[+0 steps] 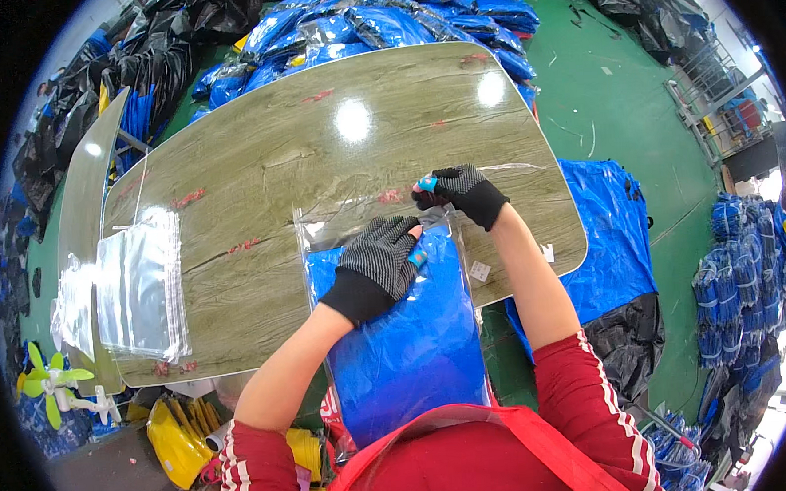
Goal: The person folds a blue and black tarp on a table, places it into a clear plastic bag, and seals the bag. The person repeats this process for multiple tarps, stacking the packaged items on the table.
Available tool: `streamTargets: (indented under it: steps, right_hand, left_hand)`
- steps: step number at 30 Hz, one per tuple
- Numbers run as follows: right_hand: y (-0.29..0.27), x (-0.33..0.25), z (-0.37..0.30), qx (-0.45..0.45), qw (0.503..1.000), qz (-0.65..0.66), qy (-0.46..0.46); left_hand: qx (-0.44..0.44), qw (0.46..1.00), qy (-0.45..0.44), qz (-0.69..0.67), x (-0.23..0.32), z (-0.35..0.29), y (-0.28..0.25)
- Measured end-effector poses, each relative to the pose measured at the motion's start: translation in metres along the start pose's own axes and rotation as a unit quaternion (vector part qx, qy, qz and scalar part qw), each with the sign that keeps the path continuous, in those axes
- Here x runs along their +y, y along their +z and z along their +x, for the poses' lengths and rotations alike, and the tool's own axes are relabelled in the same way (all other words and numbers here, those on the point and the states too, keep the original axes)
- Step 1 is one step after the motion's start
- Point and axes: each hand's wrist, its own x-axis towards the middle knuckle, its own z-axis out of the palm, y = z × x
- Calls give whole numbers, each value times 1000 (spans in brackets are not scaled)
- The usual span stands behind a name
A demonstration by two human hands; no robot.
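Note:
A clear plastic bag (321,233) with a folded blue sheet (407,351) inside lies over the near edge of the wood-patterned table, its lower end toward my body. My left hand (378,262), in a black and grey striped glove, rests palm down on the bag's upper part, fingers stretched toward the right. At the bag's top right corner, my right hand (463,191), gloved the same way, is closed with its fingertips pinched at the plastic edge. Bare fingertips and blue bands show at both gloves. The exact grip under the right fingers is partly hidden.
A stack of clear bags (142,290) lies on the table's (255,164) left side. Blue packed bundles (390,23) are heaped behind it. A blue sack (610,225) stands at the right. A small green fan (52,381) and yellow pieces (177,442) are at the lower left.

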Motion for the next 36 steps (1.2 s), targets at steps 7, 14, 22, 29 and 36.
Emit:
streamTargets:
  steps: [7, 14, 22, 29, 36]
  right_hand:
    - [-6, 1, -84, -106, 946, -253, -170]
    - [40, -37, -74, -37, 862, -500, -73]
    - [115, -32, -17, -8, 779, -591, -210]
    - [102, -17, -35, -20, 777, -531, -337]
    - [102, -26, -63, -60, 787, -549, -274]
  left_hand:
    - [-32, 998, -23, -49, -20, -7, 9]
    - [97, 989, -70, 84, -50, -59, -24]
    - [102, 985, -140, 17, -66, -74, -5]
    - [251, 942, -185, -127, -58, -56, -1]
    - [97, 967, -142, 188, -74, -75, -18]
